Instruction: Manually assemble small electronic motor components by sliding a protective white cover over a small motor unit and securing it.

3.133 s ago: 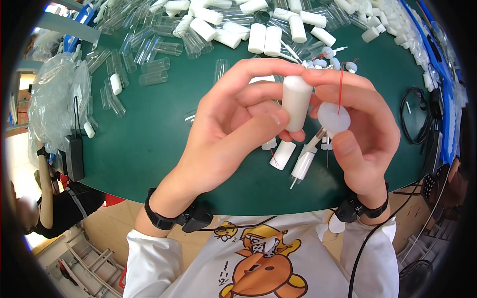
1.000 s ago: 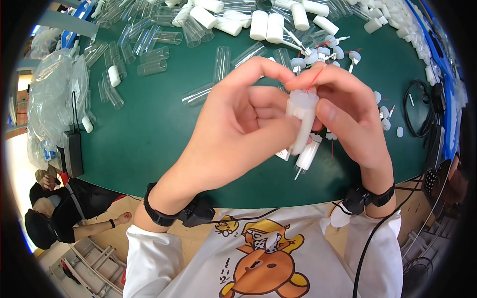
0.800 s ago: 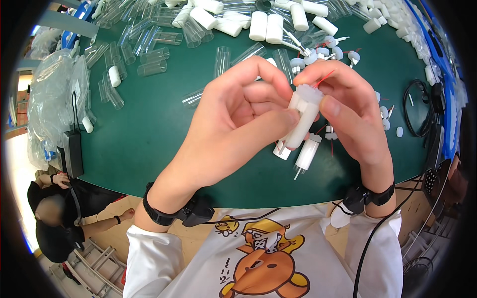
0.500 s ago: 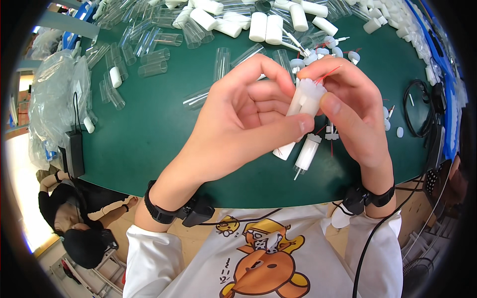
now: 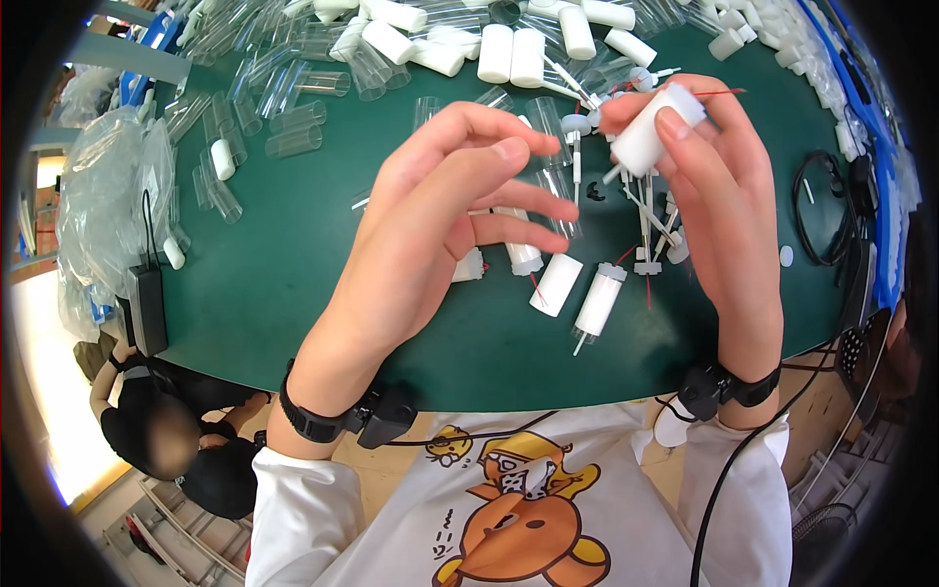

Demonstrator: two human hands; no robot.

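Note:
My right hand (image 5: pixel 719 157) grips a white cylinder (image 5: pixel 646 137) between thumb and fingers; it has a pale cap at its upper end, a thin red wire and a small white stem at its lower end. To the left, my left hand (image 5: pixel 430 205) is open, its fingers apart over the table and holding nothing. Below the hands lie a plain white cylinder (image 5: pixel 558 285) and a capped white cylinder in a clear sleeve (image 5: pixel 599 301). Another capped cylinder with a red wire (image 5: pixel 524 252) is partly hidden by my left fingers. White stems with grey caps (image 5: pixel 648 225) lie beneath my right hand.
Clear tubes (image 5: pixel 293 127) and white cylinders (image 5: pixel 514 54) are heaped along the far side of the green table (image 5: pixel 293 254). Plastic bags (image 5: pixel 103 205) and a black box (image 5: pixel 147 305) stand at the left edge. A black cable (image 5: pixel 817 210) coils at right. Another person (image 5: pixel 186 440) is at lower left.
My left hand has let go of the capped cylinder and drawn left, fingers spreading. My right hand has lifted it up and to the right, tilting it. The other person has shifted.

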